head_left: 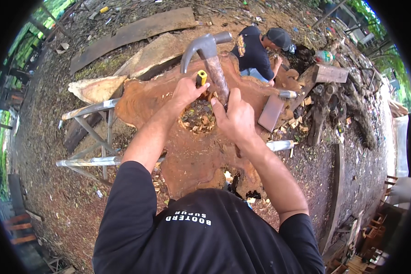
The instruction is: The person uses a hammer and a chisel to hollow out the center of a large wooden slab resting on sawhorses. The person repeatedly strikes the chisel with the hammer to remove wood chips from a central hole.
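Note:
A large reddish wood slab (pixel 192 153) with wavy edges rests on metal trestles (pixel 89 162) below me. My left hand (pixel 189 91) grips a tool with a yellow-and-black handle (pixel 201 77), probably a chisel, at the rim of the ragged hole (pixel 198 118) in the slab; its blade is hidden. My right hand (pixel 235 116) is wrapped round the shaft of a claw hammer (pixel 204 48), whose metal head is raised just above the yellow handle. Pale wood chips (pixel 208 129) lie inside the hole.
A co-worker (pixel 251 52) in a dark shirt and cap bends over the slab's far right end. A brown rectangular object (pixel 269 113) lies at the right edge. Gnarled logs (pixel 356 105) are piled to the right; long boards (pixel 132 36) lie on the littered dirt at the back left.

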`<state>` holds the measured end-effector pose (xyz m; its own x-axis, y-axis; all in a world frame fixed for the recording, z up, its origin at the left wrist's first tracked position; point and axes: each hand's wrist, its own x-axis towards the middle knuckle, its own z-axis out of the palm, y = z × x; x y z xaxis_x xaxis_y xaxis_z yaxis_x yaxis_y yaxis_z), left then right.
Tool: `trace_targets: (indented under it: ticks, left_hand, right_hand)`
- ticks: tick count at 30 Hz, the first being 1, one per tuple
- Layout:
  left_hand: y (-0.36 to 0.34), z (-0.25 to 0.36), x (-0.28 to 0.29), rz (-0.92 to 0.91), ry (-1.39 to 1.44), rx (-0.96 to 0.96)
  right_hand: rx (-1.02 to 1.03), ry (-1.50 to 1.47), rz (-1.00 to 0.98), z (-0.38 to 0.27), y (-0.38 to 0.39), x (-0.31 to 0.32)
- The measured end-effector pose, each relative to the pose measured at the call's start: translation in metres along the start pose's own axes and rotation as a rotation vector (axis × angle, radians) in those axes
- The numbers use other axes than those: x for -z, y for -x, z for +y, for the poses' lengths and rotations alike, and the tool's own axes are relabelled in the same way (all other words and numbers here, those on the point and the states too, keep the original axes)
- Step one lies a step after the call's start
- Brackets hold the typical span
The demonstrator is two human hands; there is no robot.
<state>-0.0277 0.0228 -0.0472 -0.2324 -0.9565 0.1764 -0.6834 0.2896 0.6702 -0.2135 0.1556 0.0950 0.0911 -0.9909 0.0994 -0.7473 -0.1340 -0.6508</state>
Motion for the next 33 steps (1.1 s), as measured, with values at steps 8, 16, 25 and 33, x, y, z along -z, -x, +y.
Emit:
trace_targets:
  ticks: [8,16,25,33]
  left_hand:
    - [0.004,-0.001,-0.005,-0.025,-0.011,0.046]
    - [-0.002,-0.016,-0.023,0.046,-0.005,-0.088]
    - [0.004,-0.01,-0.008,0.024,-0.017,0.02]
    - [0.037,-0.016,-0.039,-0.217,-0.344,0.108]
  right_hand:
    - [-0.028,0.139,-0.039,0.016,-0.013,-0.013]
    - [-0.062,0.213,-0.132,0.05,-0.025,-0.039]
    - [-0.008,-0.057,0.056,-0.001,-0.002,0.002]
    - [-0.24,0.203,-0.294,0.068,-0.004,-0.042]
